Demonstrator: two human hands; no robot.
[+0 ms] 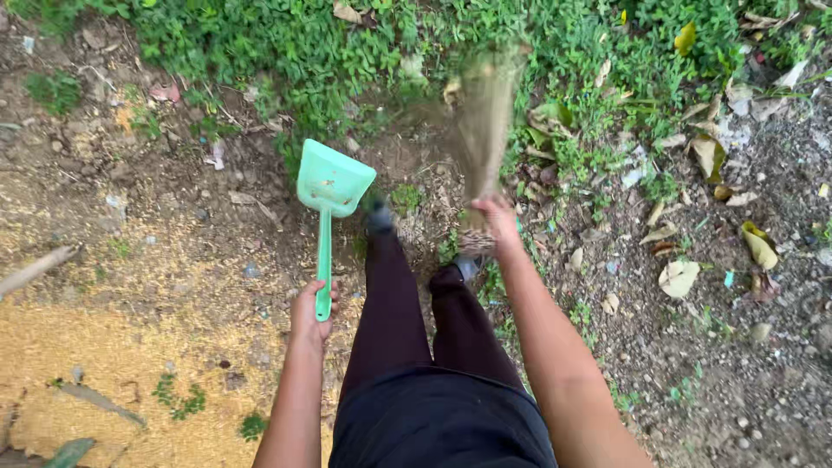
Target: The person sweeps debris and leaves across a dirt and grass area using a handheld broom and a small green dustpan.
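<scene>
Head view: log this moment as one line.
left hand: grips long-handled green plastic dustpan | right hand: grips blurred straw hand broom | ground: bare soil, dry leaves, green weeds

bare dirt (173, 199) lies open left of the green dustpan (333, 182). ahead, low weeds (286, 43) crowd the way; dry leaves (680, 277) scatter the right side, beyond the blurred broom (485, 121).

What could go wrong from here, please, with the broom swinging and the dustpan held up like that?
The blurred broom in the right hand may fling grit past the green dustpan, which the left hand grips only at the handle's end, so it could wobble. The dry leaves lie well right of the pan.
</scene>
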